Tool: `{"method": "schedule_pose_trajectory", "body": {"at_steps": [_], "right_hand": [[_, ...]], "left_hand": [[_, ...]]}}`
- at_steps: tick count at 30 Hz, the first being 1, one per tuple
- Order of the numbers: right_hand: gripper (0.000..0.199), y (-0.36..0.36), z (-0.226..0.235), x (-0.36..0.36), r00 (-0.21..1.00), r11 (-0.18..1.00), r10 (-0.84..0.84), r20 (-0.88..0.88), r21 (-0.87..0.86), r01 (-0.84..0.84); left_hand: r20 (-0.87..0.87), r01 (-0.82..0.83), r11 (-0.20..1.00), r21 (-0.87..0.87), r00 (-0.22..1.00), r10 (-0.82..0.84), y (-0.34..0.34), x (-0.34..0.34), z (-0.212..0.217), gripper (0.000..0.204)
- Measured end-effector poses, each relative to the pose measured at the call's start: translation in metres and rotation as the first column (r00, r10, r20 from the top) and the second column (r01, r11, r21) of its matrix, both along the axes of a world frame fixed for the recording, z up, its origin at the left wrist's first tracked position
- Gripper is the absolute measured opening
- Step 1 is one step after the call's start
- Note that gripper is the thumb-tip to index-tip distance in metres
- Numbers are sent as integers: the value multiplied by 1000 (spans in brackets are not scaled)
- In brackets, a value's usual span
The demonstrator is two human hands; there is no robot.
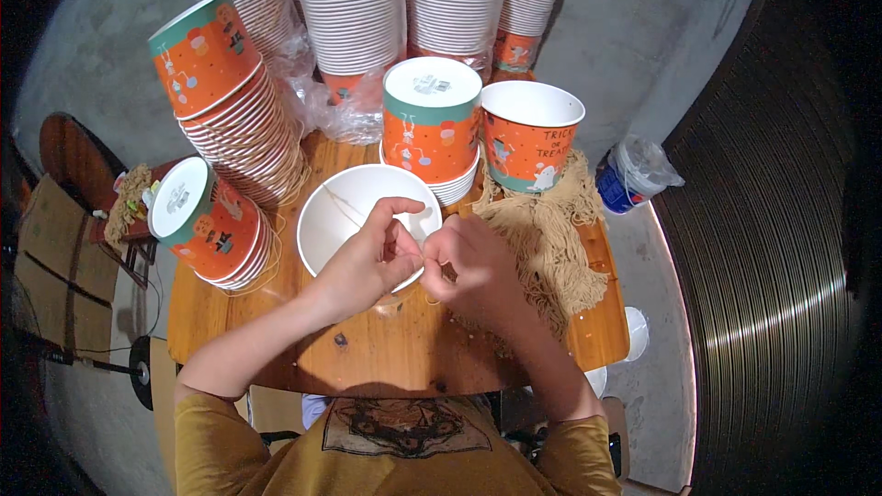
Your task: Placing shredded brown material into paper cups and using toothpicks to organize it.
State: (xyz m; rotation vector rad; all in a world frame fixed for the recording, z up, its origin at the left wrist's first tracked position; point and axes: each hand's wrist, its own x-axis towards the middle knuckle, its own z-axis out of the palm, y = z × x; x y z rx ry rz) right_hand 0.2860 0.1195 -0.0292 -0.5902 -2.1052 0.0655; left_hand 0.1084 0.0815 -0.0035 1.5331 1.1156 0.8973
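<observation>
An open white paper bucket (340,193) stands on the wooden table (340,349), its inside facing up. A thin tan string (345,208) runs across its inside towards my fingers. Over the bucket's near right rim, my left hand (378,253) pinches with thumb and fingertips, the index finger raised and bent. My right hand (470,262) is curled closed, its fingertips meeting those of the left at the string. The exact grip on the string is too small to make out. Right of my right hand lies a loose bundle of tan strings (551,257).
Orange and green paper buckets (432,133) stand upside down behind the bowl-like one, next to an upright orange bucket (531,142). Nested bucket stacks (239,119) rise at left, with tall white-rimmed stacks (354,9) at the back. A blue tub (620,184) sits beyond the right edge.
</observation>
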Motion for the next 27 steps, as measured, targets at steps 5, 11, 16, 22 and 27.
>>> {"method": "schedule_pose_trajectory", "body": {"at_steps": [5, 11, 16, 22, 27], "right_hand": [[9, -8, -6, 1, 976, 700, -6, -220, -697, -153], [5, -11, -10, 3, 956, 552, -63, -286, -809, -205], [8, -19, -13, 0, 941, 642, -106, -322, -745, -183], [18, -18, -16, 1, 970, 864, -58, -238, -498, -71], [19, -19, -14, 0, 975, 904, -73, -210, -427, -24]], "left_hand": [[-10, -4, 997, 76, 1000, 5, 0, 0, -2, 46], [-22, -28, 999, 42, 999, 29, 3, -2, -6, 43], [17, -20, 1000, -2, 1000, 20, 3, -1, -2, 42], [22, -33, 999, -13, 999, 33, 2, -2, -1, 41], [-4, -42, 999, -34, 999, 41, 5, -4, -1, 40]]}}
